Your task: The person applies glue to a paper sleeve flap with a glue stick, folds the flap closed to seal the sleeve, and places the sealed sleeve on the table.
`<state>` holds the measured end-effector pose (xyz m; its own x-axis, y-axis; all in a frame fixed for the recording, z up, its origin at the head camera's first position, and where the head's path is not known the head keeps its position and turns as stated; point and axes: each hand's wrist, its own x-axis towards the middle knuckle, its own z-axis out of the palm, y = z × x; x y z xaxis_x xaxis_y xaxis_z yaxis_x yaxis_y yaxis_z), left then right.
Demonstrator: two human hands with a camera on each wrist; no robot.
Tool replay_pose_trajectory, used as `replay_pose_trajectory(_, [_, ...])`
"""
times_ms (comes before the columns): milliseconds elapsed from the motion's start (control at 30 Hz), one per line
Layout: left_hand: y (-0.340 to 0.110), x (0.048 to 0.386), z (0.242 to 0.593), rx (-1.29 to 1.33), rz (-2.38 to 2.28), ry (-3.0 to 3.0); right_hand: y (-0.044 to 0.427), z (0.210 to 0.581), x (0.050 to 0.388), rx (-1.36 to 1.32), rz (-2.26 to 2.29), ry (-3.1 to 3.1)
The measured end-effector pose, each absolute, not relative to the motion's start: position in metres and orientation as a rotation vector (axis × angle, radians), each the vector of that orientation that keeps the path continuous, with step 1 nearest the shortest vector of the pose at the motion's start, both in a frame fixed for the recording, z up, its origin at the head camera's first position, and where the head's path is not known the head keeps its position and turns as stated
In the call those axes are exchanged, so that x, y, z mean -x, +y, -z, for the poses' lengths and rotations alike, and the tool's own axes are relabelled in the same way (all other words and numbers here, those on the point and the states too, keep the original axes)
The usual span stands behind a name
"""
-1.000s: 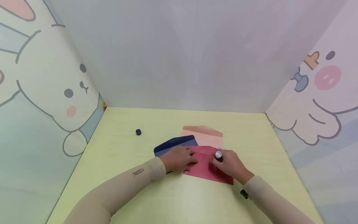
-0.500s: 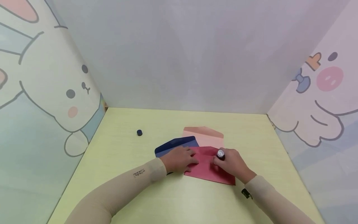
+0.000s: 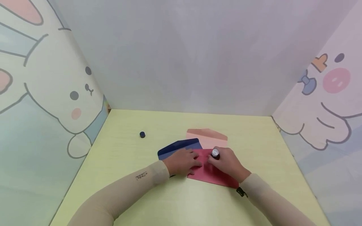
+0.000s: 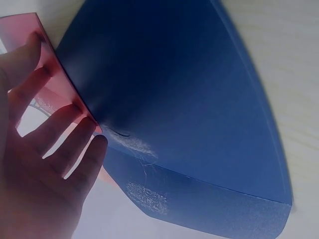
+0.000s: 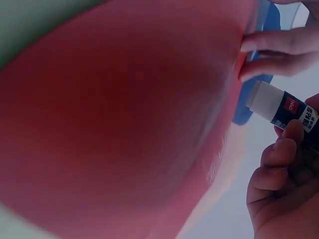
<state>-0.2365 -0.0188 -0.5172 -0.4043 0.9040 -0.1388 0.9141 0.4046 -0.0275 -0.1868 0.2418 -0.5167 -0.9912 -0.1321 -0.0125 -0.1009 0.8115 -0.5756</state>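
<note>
A red envelope (image 3: 209, 174) lies with its flap unfolded, over part of a blue envelope (image 3: 177, 147). My left hand (image 3: 182, 161) rests its fingertips on the red envelope's left part; in the left wrist view those fingers (image 4: 70, 124) are spread and fairly straight. My right hand (image 3: 227, 161) grips a glue stick (image 3: 215, 153) at the red flap. Its white end (image 5: 266, 99) points toward the envelope in the right wrist view, where whitish streaks mark the flap (image 5: 214, 167). Whether the stick touches the paper is unclear. Whitish smears (image 4: 144, 199) show on the blue flap.
Behind the red envelope lies a pink envelope (image 3: 207, 135), partly covered. A dark cap (image 3: 142, 134) sits at the table's back left. Printed side walls and a plain back wall (image 3: 186, 62) bound the pale yellow table (image 3: 158, 201).
My right hand has moved left along the red flap with the glue stick, after a slight shift right. My left hand stays in place. The head view has drifted slightly.
</note>
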Motion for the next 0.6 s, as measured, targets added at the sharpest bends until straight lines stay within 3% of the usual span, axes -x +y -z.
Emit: replay_pose_trajectory(600, [-0.018,0.236,0.518,-1.683,0.164,2.573,0.227,0.53,0.189,0.188,0.802,2.924])
